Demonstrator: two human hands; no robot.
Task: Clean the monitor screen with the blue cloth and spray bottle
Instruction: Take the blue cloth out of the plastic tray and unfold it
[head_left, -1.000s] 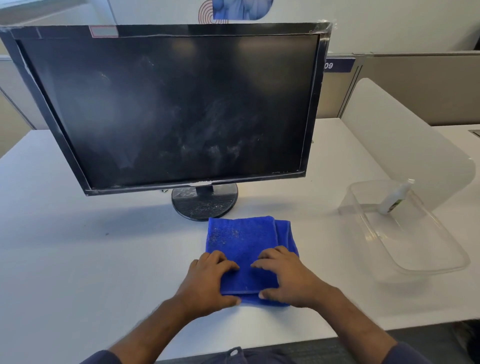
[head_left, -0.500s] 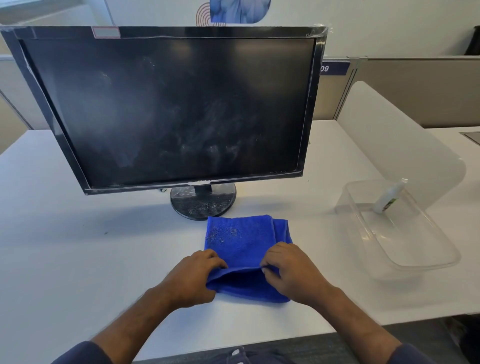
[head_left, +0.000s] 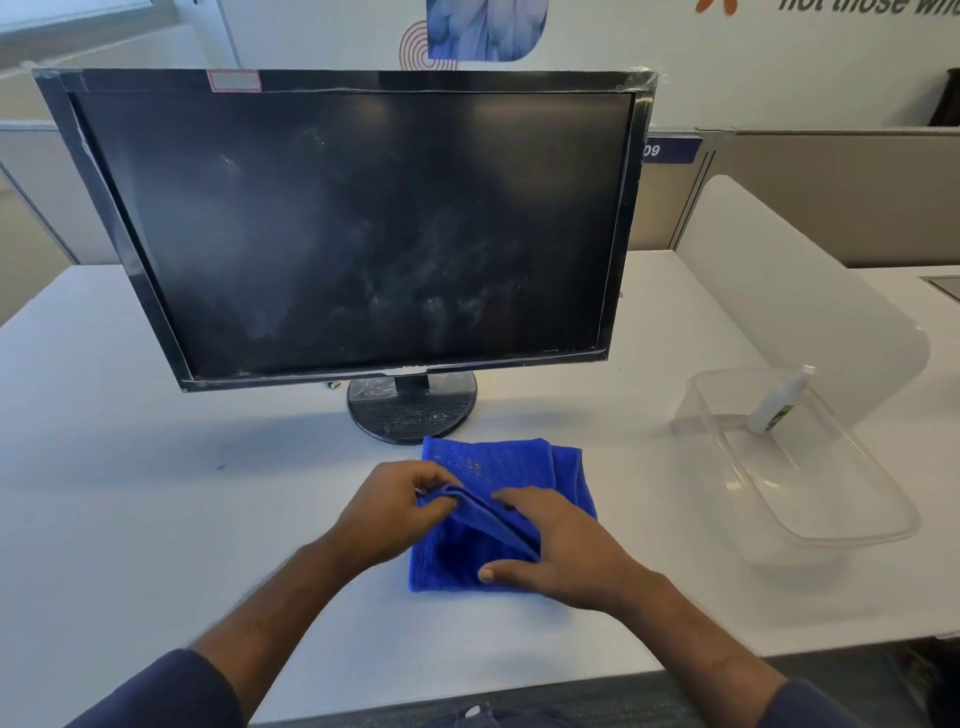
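A black monitor (head_left: 358, 228) with a dusty, smeared screen stands on a round base at the back of the white desk. In front of the base lies a folded blue cloth (head_left: 498, 467). My left hand (head_left: 389, 509) pinches the near edge of the cloth's top layer and lifts it. My right hand (head_left: 556, 551) grips the same raised fold from the right, its thumb on the layer below. A small white spray bottle (head_left: 779, 400) leans inside a clear plastic tub (head_left: 852, 525) at the right.
The white desk (head_left: 156, 519) spreads to the left of the cloth. A frosted divider panel (head_left: 810, 312) rises behind the tub. Grey partition walls stand behind the desk. The desk's front edge runs just below my forearms.
My hands went from lying flat on the cloth to taking hold of its near edge and lifting the top layer up and back. The camera view has tilted upward.
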